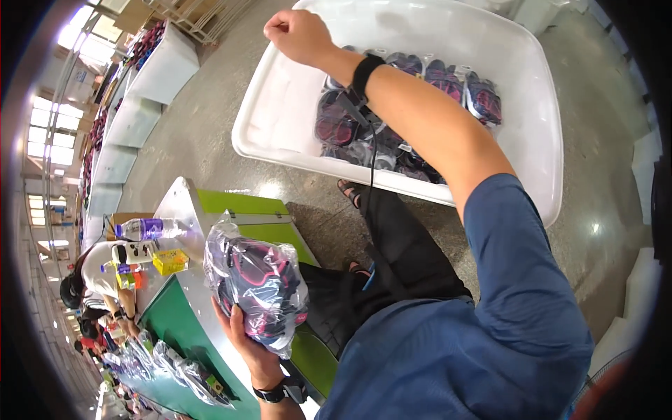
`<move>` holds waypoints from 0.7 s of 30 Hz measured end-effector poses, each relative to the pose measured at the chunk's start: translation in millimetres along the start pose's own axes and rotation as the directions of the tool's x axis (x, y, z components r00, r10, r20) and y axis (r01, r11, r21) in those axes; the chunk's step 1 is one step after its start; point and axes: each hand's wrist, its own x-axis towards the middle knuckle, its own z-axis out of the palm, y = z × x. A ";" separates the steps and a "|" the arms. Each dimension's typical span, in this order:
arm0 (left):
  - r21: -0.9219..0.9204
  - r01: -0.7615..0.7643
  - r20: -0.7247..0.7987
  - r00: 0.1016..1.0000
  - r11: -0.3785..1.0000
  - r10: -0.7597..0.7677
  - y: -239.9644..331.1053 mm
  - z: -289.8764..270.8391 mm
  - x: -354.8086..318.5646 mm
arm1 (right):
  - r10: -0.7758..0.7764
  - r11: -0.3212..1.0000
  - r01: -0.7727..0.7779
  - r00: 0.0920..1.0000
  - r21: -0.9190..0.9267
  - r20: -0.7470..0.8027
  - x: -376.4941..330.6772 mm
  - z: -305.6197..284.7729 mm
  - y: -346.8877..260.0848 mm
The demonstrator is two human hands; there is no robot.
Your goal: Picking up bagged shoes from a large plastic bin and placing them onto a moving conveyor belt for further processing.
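Note:
My left hand [246, 343] grips a clear plastic bag of shoes [262, 283] from below, its fingers against the wrapping. The shoes inside are dark navy with pink trim, and the bag is held upright beside the table edge. My right arm reaches across a large white bin [549, 140]. Past its far left rim, my right hand [301, 36] is curled closed, with nothing visible in it. Inside the bin, several bagged dark shoes [483, 98] with pink and grey trim lie in rows, partly hidden under my forearm.
A table with a green top [178, 315] runs along the left, carrying a purple-labelled bottle [148, 229], a small yellow box [171, 262] and plastic-wrapped items [189, 374]. Another person [101, 269] works across it. More white bins [164, 66] line the far left.

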 end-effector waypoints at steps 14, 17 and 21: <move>-0.032 0.073 -0.186 0.979 0.997 -0.078 -16.3 -42.0 -0.4 | -0.172 0.968 0.139 0.973 0.208 0.154 -13.0 240.2 -81.9; -0.056 0.040 -0.211 0.976 0.998 -0.051 -13.1 -54.3 2.6 | -0.193 0.935 0.079 0.931 0.347 0.309 -35.0 221.9 -113.3; -0.134 0.025 -0.231 0.971 0.991 -0.056 -10.3 -54.0 2.3 | -0.470 0.875 0.278 0.690 0.397 0.551 -102.9 97.8 -160.1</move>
